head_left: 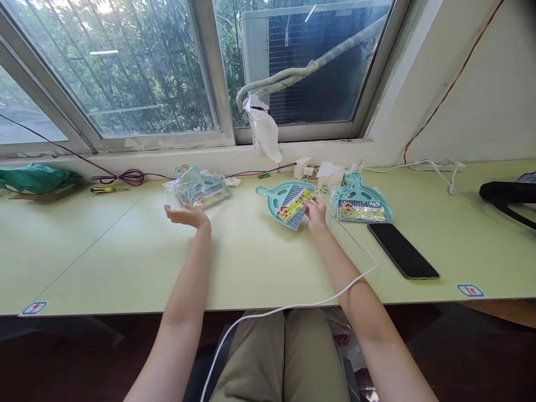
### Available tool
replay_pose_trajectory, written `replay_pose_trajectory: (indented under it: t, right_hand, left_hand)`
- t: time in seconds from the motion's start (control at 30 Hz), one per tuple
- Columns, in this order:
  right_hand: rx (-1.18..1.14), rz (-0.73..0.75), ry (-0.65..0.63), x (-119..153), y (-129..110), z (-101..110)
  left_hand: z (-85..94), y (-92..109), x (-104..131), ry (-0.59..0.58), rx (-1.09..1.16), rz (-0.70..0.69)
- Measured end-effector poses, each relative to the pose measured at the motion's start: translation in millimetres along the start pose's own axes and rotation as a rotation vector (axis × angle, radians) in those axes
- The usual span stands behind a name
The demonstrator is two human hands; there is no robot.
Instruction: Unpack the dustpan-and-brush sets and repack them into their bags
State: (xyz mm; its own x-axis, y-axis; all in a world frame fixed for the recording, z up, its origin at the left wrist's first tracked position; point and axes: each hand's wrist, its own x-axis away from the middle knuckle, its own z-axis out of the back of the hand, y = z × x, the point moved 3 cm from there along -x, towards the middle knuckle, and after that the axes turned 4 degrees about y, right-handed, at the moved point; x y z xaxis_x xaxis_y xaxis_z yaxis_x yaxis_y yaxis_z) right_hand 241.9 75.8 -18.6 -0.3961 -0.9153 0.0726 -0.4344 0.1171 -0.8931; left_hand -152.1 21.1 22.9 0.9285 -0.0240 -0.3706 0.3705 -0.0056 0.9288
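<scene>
My right hand (316,213) grips the right edge of a small teal dustpan-and-brush set (280,195), which has a yellow label across its striped part. The set lies on the pale green table right of centre. My left hand (186,216) is palm up with its fingers apart and holds nothing. Just behind it sits a clear-wrapped teal set (203,190). Another wrapped teal set (362,202) rests to the right of my right hand.
A black phone (403,250) lies at the right. A white cable (355,279) crosses my right forearm. Along the back are a yellow screwdriver (103,190), coiled wire (132,177), a green bag (37,177) and white plugs (307,170). A black object (508,192) stands far right.
</scene>
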Motion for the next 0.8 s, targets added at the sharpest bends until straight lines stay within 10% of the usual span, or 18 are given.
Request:
replay_pose_trajectory:
  t: [0.1,0.27,0.53,0.8]
  right_hand:
    - [-0.008,0.003,-0.03,5.1,1.3,-4.4]
    - [-0.001,0.004,-0.112,11.4,2.5,-10.3]
    - [-0.016,-0.002,-0.27,22.5,12.4,-22.9]
    - [0.403,0.011,-0.329,5.3,16.3,-17.4]
  left_hand:
    - [7.5,14.6,11.1,-0.028,-0.079,-0.116]
    - [-5.6,40.5,79.8,-0.559,0.175,-0.404]
    - [-31.7,18.2,161.2,-1.396,0.408,0.35]
    - [-28.6,26.6,139.4,-1.123,0.466,0.116]
